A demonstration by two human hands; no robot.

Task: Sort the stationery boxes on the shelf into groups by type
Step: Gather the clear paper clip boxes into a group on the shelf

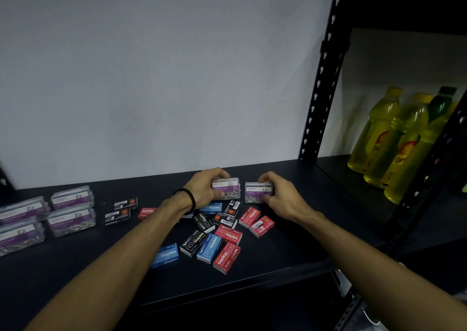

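On a matte black shelf (290, 242), the left hand (202, 189) wraps its grip around a clear plastic paper clip box (226, 188), hiding that box's left end, while the right hand (280, 194) grips a second clear box (257, 192) just beside it, fingers covering its right end. Just in front of both grips lies a jumble of small cardboard staple boxes (214, 237), one partly hidden under the left wrist. Far left of the grips, blurred stacked clear boxes (48, 212) are cut off by the frame.

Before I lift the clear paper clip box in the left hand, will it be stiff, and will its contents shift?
The clip box looks like hard clear plastic, so it is probably stiff, perhaps a little slippery. Loose metal clips lie heaped at its bottom, so they will likely slide and rattle when tilted. The left hand spans it easily, so it seems light.
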